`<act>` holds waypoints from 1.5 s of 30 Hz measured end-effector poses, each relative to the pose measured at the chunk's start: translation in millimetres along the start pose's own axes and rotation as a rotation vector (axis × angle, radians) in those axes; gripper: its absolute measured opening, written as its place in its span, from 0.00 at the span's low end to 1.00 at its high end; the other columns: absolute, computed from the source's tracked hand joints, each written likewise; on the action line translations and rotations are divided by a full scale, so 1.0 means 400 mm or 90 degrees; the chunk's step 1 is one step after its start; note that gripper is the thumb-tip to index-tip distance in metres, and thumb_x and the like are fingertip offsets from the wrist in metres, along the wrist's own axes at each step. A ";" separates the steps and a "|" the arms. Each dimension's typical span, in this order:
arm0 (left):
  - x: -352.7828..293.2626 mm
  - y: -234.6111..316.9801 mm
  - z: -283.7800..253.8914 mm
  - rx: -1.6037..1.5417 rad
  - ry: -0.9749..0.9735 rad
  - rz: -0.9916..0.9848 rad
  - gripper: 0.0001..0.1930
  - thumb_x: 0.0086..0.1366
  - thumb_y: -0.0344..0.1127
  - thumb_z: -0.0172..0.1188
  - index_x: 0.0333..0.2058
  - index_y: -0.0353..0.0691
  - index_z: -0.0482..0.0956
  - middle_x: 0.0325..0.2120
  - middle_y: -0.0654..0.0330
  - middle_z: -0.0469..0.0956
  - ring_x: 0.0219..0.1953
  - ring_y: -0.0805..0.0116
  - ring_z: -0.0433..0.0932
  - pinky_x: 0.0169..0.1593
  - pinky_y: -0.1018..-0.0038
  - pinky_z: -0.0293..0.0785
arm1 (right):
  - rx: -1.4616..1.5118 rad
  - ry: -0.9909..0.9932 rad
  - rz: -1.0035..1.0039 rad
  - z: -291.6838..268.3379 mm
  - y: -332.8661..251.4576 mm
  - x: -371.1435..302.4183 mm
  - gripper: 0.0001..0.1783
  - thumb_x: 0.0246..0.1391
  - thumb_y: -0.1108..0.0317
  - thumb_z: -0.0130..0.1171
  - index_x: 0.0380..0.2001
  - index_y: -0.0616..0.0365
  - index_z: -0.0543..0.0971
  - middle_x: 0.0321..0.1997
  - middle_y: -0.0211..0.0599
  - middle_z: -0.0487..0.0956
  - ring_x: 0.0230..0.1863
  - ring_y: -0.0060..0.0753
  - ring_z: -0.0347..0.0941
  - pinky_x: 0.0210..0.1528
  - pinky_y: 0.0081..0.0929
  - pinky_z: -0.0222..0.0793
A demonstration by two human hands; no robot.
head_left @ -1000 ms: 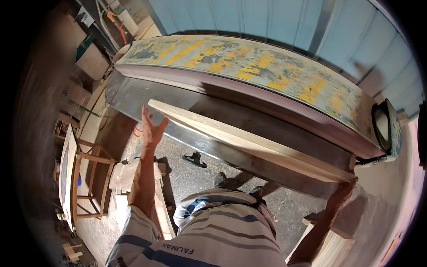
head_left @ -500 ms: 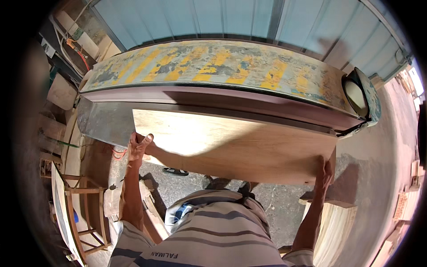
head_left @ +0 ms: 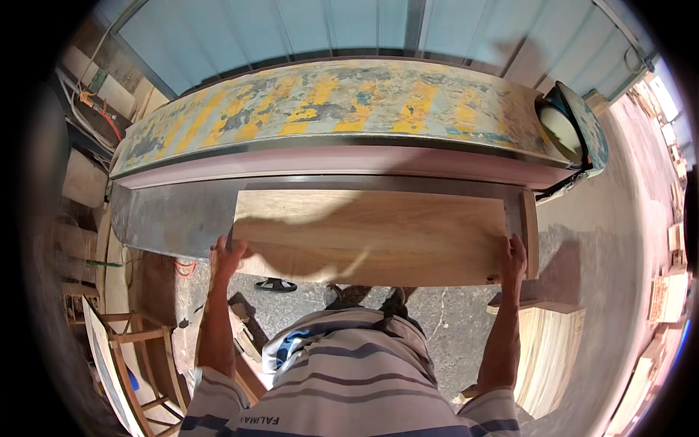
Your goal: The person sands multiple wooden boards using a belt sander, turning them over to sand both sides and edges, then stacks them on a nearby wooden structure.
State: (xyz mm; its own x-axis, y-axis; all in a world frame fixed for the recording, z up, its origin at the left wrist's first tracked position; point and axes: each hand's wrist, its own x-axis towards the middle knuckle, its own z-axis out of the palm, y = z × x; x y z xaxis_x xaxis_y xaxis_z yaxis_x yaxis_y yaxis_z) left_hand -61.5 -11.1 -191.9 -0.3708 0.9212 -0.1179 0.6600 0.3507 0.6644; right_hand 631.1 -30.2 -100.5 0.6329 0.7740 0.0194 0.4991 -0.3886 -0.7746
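A rectangular light-wood board (head_left: 378, 233) lies roughly level over the metal table of a long belt sander, its length running along the machine. A narrow band of the table (head_left: 171, 215) shows between the board's far edge and the pinkish belt (head_left: 349, 160). My left hand (head_left: 228, 256) grips the board's left end, thumb towards the top face. At the opposite end, my right hand (head_left: 514, 256) is closed on the right edge, its fingers partly hidden. A wooden stop strip (head_left: 531, 233) stands just beyond the right hand.
The sander's worn, yellow-striped cover (head_left: 320, 102) spans the far side, with a roller (head_left: 561, 135) at its right end. A stack of boards (head_left: 542, 349) stands at lower right, a wooden frame stand (head_left: 142, 342) at lower left. A black handwheel (head_left: 275, 285) sits below the table.
The board has come back from the belt and down, turning from slanted to nearly parallel with it. Both hands have kept their hold and moved with it. The view has shifted slightly.
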 end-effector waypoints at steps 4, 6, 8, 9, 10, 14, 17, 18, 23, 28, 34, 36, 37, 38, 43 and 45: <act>-0.138 0.115 -0.060 0.113 -0.034 -0.145 0.37 0.49 0.51 0.62 0.53 0.35 0.61 0.34 0.54 0.74 0.31 0.61 0.74 0.35 0.67 0.72 | 0.089 0.016 0.022 -0.021 0.078 -0.071 0.27 0.53 0.57 0.55 0.49 0.67 0.69 0.43 0.44 0.73 0.45 0.34 0.70 0.44 0.29 0.66; -0.196 0.313 -0.061 -0.120 -0.127 -0.287 0.36 0.50 0.48 0.62 0.54 0.37 0.60 0.26 0.59 0.73 0.20 0.70 0.72 0.22 0.73 0.71 | 0.102 0.118 -0.030 0.029 0.102 -0.093 0.26 0.54 0.58 0.55 0.49 0.68 0.70 0.43 0.44 0.74 0.43 0.33 0.71 0.43 0.27 0.67; -0.170 0.274 -0.025 -0.159 -0.072 -0.304 0.33 0.51 0.45 0.62 0.53 0.41 0.59 0.18 0.64 0.69 0.12 0.78 0.66 0.12 0.81 0.61 | 0.200 0.137 -0.004 0.057 0.089 -0.078 0.25 0.54 0.56 0.54 0.47 0.67 0.71 0.39 0.41 0.75 0.39 0.29 0.69 0.42 0.24 0.65; -0.160 0.271 -0.029 -0.182 -0.072 -0.304 0.33 0.50 0.44 0.62 0.53 0.41 0.60 0.18 0.64 0.69 0.12 0.78 0.66 0.13 0.80 0.61 | 0.201 0.142 0.000 0.068 0.051 -0.070 0.25 0.55 0.55 0.53 0.47 0.66 0.72 0.38 0.38 0.75 0.38 0.27 0.68 0.41 0.24 0.65; -0.150 0.270 -0.029 -0.204 -0.077 -0.305 0.32 0.50 0.43 0.63 0.52 0.41 0.60 0.17 0.64 0.69 0.12 0.77 0.66 0.13 0.80 0.61 | 0.197 0.150 0.007 0.069 0.018 -0.064 0.24 0.56 0.54 0.52 0.46 0.65 0.72 0.37 0.36 0.76 0.38 0.25 0.68 0.40 0.23 0.64; -0.100 0.301 -0.016 -0.240 -0.094 -0.297 0.31 0.50 0.43 0.64 0.50 0.41 0.61 0.16 0.64 0.69 0.11 0.77 0.65 0.13 0.80 0.60 | 0.166 0.177 -0.002 0.073 -0.073 -0.012 0.23 0.55 0.54 0.51 0.44 0.64 0.74 0.37 0.34 0.77 0.38 0.25 0.68 0.42 0.24 0.64; -0.092 0.346 0.007 -0.232 -0.064 -0.309 0.30 0.50 0.42 0.64 0.50 0.43 0.62 0.15 0.65 0.68 0.11 0.78 0.64 0.13 0.81 0.59 | 0.159 0.211 0.061 0.089 -0.069 0.016 0.22 0.55 0.54 0.51 0.42 0.62 0.76 0.36 0.34 0.78 0.38 0.25 0.69 0.43 0.24 0.64; -0.086 0.342 0.015 -0.237 -0.048 -0.314 0.30 0.50 0.42 0.64 0.50 0.44 0.62 0.14 0.65 0.68 0.11 0.78 0.64 0.13 0.81 0.59 | 0.138 0.226 0.076 0.092 -0.062 0.018 0.21 0.55 0.54 0.52 0.42 0.60 0.76 0.36 0.34 0.78 0.38 0.26 0.70 0.43 0.24 0.64; -0.068 0.239 0.012 -0.279 -0.043 -0.329 0.27 0.51 0.42 0.64 0.47 0.49 0.62 0.13 0.67 0.65 0.10 0.79 0.61 0.12 0.82 0.55 | 0.207 0.253 0.085 0.132 -0.014 0.027 0.22 0.52 0.52 0.54 0.42 0.58 0.77 0.38 0.35 0.79 0.40 0.29 0.73 0.44 0.26 0.66; -0.009 0.179 -0.060 -0.309 -0.036 -0.348 0.26 0.54 0.48 0.60 0.50 0.50 0.62 0.12 0.67 0.63 0.10 0.79 0.60 0.12 0.82 0.56 | 0.198 0.252 0.117 0.213 -0.054 -0.024 0.21 0.51 0.51 0.55 0.41 0.55 0.77 0.37 0.36 0.78 0.39 0.32 0.74 0.44 0.28 0.66; 0.056 -0.019 -0.148 -0.314 -0.019 -0.291 0.18 0.56 0.50 0.55 0.38 0.47 0.65 0.14 0.68 0.59 0.10 0.79 0.58 0.12 0.82 0.53 | 0.172 0.176 0.055 0.268 -0.129 -0.149 0.20 0.50 0.55 0.56 0.41 0.56 0.75 0.38 0.41 0.76 0.41 0.41 0.71 0.46 0.33 0.65; 0.005 0.023 -0.204 -0.178 0.006 -0.375 0.15 0.56 0.54 0.52 0.28 0.50 0.68 0.12 0.70 0.57 0.10 0.79 0.56 0.12 0.82 0.51 | 0.135 0.136 0.042 0.262 -0.141 -0.223 0.17 0.51 0.59 0.55 0.41 0.57 0.74 0.37 0.43 0.76 0.41 0.43 0.70 0.47 0.35 0.63; 0.005 -0.148 -0.263 -0.213 -0.022 -0.368 0.14 0.56 0.54 0.53 0.28 0.53 0.67 0.12 0.71 0.56 0.11 0.79 0.57 0.14 0.81 0.52 | 0.153 0.092 0.051 0.259 -0.154 -0.258 0.16 0.51 0.60 0.54 0.41 0.58 0.73 0.37 0.43 0.76 0.40 0.43 0.71 0.46 0.35 0.64; -0.032 -0.093 -0.245 -0.280 0.003 -0.431 0.11 0.56 0.52 0.56 0.27 0.56 0.68 0.11 0.72 0.59 0.11 0.79 0.58 0.15 0.79 0.55 | 0.151 0.066 0.071 0.242 -0.135 -0.285 0.15 0.52 0.62 0.53 0.41 0.58 0.73 0.37 0.42 0.76 0.40 0.43 0.71 0.45 0.35 0.65; -0.160 -0.177 -0.152 -0.772 0.037 -0.331 0.22 0.59 0.49 0.56 0.51 0.55 0.64 0.31 0.66 0.71 0.31 0.73 0.69 0.32 0.81 0.67 | 0.167 0.004 0.024 0.194 -0.103 -0.334 0.14 0.50 0.64 0.53 0.40 0.57 0.73 0.36 0.42 0.76 0.37 0.44 0.72 0.42 0.36 0.67; -0.216 -0.142 -0.059 -0.822 0.038 -0.251 0.23 0.62 0.53 0.49 0.54 0.54 0.63 0.26 0.68 0.68 0.29 0.75 0.65 0.31 0.77 0.67 | 0.077 -0.026 0.000 0.196 -0.109 -0.320 0.15 0.47 0.67 0.54 0.41 0.56 0.73 0.37 0.42 0.75 0.39 0.46 0.71 0.42 0.37 0.67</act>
State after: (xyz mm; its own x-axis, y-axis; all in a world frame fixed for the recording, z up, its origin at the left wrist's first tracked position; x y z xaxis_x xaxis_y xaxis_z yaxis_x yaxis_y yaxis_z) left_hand -82.3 -114.7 -202.3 -0.4413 0.7767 -0.4495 -0.5644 0.1492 0.8119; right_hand 481.9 -73.1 -118.7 0.6067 0.7950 -0.0050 0.4218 -0.3272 -0.8456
